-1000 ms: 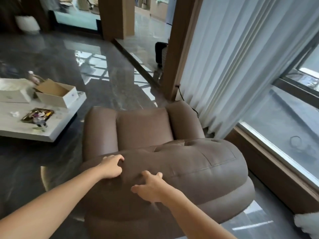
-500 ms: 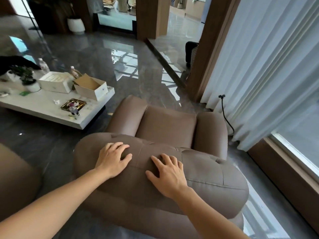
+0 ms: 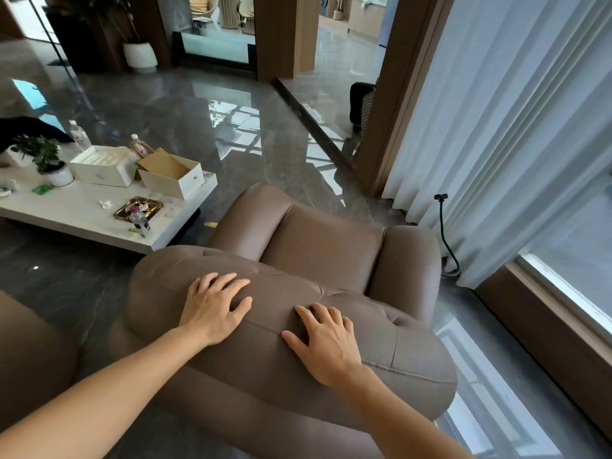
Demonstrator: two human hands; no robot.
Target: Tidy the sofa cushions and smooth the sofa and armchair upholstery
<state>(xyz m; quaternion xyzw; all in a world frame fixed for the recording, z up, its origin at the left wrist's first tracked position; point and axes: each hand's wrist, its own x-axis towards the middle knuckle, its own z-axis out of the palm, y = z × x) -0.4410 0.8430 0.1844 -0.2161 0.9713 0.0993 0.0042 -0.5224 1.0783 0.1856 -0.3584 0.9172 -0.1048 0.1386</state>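
A brown leather armchair (image 3: 326,246) stands below me, seen from behind, its padded backrest (image 3: 414,346) nearest me and its seat and two arms beyond. My left hand (image 3: 213,308) lies flat on the top of the backrest, left of centre, fingers spread. My right hand (image 3: 326,342) rests palm down on the same cushion just to the right, fingers apart. Neither hand holds anything. A piece of another brown seat (image 3: 29,356) shows at the left edge.
A low white coffee table (image 3: 76,207) at left carries two boxes (image 3: 172,175), bottles, a small plant (image 3: 49,160) and a gold tray (image 3: 138,207). White curtains (image 3: 516,127) and a window sill lie to the right. A black cable (image 3: 445,236) hangs by the curtain. Glossy grey floor lies beyond.
The view has swung so the armchair sits more centred. Both hands have flattened and spread on the backrest top, sliding slightly along it.
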